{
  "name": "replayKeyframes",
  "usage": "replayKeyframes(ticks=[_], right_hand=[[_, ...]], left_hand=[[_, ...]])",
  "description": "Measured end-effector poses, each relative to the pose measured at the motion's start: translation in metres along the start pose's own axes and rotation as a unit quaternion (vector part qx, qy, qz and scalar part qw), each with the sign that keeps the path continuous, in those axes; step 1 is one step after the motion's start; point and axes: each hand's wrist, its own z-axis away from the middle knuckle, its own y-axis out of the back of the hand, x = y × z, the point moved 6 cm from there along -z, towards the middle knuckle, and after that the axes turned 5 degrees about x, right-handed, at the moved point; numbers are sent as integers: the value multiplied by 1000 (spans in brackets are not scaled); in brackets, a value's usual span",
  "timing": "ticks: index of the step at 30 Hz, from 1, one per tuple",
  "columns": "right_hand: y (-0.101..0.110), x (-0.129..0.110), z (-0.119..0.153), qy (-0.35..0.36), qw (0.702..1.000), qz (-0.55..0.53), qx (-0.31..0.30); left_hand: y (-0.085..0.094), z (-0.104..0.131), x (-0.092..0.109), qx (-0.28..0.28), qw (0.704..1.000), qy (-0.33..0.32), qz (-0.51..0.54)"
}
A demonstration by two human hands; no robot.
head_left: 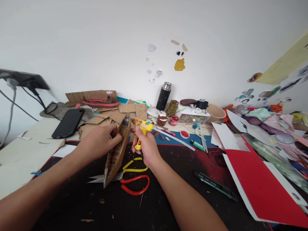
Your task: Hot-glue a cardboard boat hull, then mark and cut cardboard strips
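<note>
My left hand (102,139) grips a long, narrow cardboard boat hull (118,150) by its side, fingers closed on the edge. The hull is tilted, its pointed near end low over the scissors. In my right hand (149,144) is a yellow hot glue gun (143,128), with my fingers wrapped round its handle. The gun's nozzle end points left, close to the far part of the hull; whether they touch I cannot tell. Scissors (135,185) with one red and one yellow handle lie beneath, partly hidden by the hull.
A black phone (68,123) lies at the left, before cardboard scraps (131,108) and a red model boat (101,103). A black thermos (164,96) and paint jars (162,118) stand at the back. Rightward are a utility knife (215,185) and a red sheet (267,183).
</note>
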Motion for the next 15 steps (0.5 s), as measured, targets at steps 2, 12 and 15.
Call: replayKeyframes(ticks=[2,12,15], right_hand=[[0,2,0,1,1000,9,-1],[0,9,2,-26,999,29,12],[0,7,2,-20,999,24,12]], left_hand=[[-1,2,4,-1,1000,-3,12],[-3,9,14,-42,999,-15,18],[0,7,12,-34,999,-7,37]])
